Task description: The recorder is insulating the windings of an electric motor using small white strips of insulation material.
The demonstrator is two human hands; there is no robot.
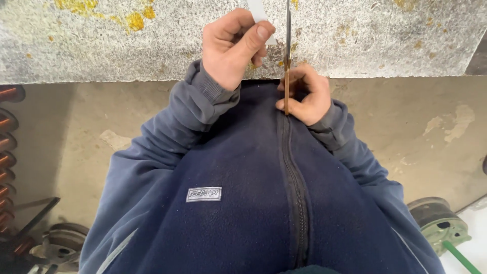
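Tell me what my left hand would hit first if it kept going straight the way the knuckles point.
Probably nothing new: the left hand already sits over the grey stone slab, pinching a white strip. Onward lies more slab to the frame's edge; depth is unclear.

Grey speckled stone slab (127, 45), yellow stains; white strip (259, 11) lying at far edge.
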